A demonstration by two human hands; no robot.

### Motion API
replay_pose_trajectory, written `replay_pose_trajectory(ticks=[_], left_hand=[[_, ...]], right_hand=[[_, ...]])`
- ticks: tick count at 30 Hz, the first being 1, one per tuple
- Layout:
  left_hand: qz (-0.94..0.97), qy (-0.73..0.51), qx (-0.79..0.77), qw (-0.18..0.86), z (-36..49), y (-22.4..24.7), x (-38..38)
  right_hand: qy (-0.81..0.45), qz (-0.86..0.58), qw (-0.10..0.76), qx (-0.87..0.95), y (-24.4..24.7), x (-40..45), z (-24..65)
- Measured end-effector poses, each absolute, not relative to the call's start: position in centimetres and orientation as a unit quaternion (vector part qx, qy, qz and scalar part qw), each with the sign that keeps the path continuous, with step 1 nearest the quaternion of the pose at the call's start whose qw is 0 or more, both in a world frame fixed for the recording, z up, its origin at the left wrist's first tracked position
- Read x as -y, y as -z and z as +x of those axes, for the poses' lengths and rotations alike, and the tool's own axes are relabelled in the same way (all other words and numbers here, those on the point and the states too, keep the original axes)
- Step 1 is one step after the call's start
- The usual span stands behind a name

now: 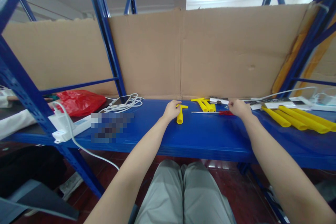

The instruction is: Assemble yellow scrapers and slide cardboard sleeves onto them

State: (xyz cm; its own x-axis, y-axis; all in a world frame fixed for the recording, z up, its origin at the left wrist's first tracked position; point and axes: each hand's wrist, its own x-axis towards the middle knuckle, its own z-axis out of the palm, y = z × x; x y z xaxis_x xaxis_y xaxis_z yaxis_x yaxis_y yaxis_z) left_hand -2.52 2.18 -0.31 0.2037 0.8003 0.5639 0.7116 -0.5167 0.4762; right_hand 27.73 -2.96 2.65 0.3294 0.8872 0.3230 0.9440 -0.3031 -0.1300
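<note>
My left hand (172, 110) is closed on a yellow T-shaped part (180, 114), gripping the left end of its crossbar, with the round tube end towards me. More yellow T-shaped parts (201, 105) lie near the back of the blue shelf, between my hands. In front of them lies a screwdriver (204, 112) with a red handle, its tip pointing left. My right hand (238, 107) has its fingers pressed together just beside the handle's right end; what they hold, if anything, is too small to make out.
Several yellow tubes (311, 120) lie on the blue shelf (194, 140) at the right. A small black-and-white packet (219, 100) is at the back. At the left are a white power strip (76, 127), coiled white cable (126, 103) and a red bag (80, 102).
</note>
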Motion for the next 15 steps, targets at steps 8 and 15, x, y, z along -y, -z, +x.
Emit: replay_pose_trajectory(ticks=[8,15], left_hand=[[0.784,-0.364,-0.501,0.044,-2.2,-0.1,-1.2],[0.774,-0.367,-0.514,0.045,-2.1,0.0,-1.0]], right_hand=[[0.063,-0.776,0.231,0.584,-1.8,1.0,29.1],[0.042,-0.819,0.279,0.5,-1.0,-3.2,33.3]])
